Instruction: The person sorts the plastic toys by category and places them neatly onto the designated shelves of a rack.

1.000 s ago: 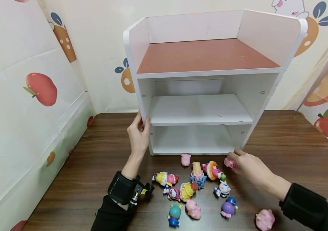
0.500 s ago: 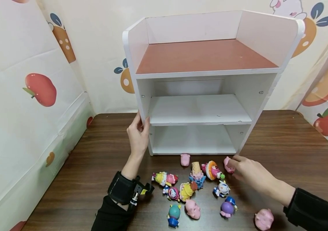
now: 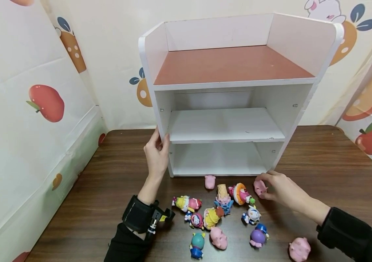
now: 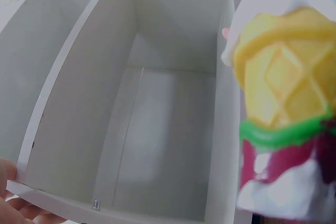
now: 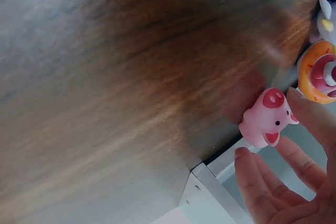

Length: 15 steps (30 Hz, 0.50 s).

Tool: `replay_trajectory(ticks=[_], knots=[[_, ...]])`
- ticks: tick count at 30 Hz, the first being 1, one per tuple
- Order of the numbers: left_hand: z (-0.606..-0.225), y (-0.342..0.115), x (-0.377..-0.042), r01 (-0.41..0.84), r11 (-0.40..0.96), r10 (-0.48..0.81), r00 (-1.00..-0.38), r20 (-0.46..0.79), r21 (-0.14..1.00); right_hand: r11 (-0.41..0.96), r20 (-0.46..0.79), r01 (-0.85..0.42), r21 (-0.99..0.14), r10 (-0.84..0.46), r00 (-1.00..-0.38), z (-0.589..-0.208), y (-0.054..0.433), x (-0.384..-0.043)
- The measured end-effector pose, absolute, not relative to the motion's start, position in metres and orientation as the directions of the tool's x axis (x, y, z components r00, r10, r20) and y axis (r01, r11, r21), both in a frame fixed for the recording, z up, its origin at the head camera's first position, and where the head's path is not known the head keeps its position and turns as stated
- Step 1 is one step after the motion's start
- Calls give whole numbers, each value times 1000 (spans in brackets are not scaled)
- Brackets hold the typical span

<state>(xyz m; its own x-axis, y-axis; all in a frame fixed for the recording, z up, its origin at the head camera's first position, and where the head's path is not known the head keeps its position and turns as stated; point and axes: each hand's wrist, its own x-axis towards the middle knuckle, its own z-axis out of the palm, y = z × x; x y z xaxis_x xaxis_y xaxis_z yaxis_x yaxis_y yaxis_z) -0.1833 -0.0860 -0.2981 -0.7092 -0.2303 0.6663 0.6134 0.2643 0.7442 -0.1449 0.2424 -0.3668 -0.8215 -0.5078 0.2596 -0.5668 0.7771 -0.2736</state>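
A small white shelf unit (image 3: pixel 228 141) with a brown-red top board (image 3: pixel 232 65) stands on the wooden table. My left hand (image 3: pixel 157 156) holds the front edge of its left side panel, thumb in front and fingers round the outside. At the shelf's lower right corner a small pink pig figure (image 3: pixel 260 187) stands upright on the table. My right hand (image 3: pixel 282 187) surrounds it with spread, loosely bent fingers. In the right wrist view the thumb (image 5: pixel 310 111) lies near the pig's head (image 5: pixel 266 116), its other fingers (image 5: pixel 252 179) behind; firm contact cannot be made out.
Another pink figure (image 3: pixel 210 182) stands before the bottom shelf. Several figures lie in front, among them a yellow one (image 3: pixel 213 217), a teal one (image 3: pixel 197 244), a purple one (image 3: pixel 258 235) and a pig (image 3: pixel 299 249). An ice-cream figure (image 4: pixel 286 77) looms in the left wrist view.
My right hand has shifted slightly round the pig, and its fingers have spread. The pig now sits a bit lower and more upright. My left hand keeps its place on the shelf.
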Motion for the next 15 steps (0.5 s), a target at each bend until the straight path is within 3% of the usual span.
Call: replay_trajectory(ticks=[15], knots=[[-318, -94, -201, 628, 254, -232, -698, 677, 735, 735, 274, -601, -315, -535, -799, -374, 241, -152]])
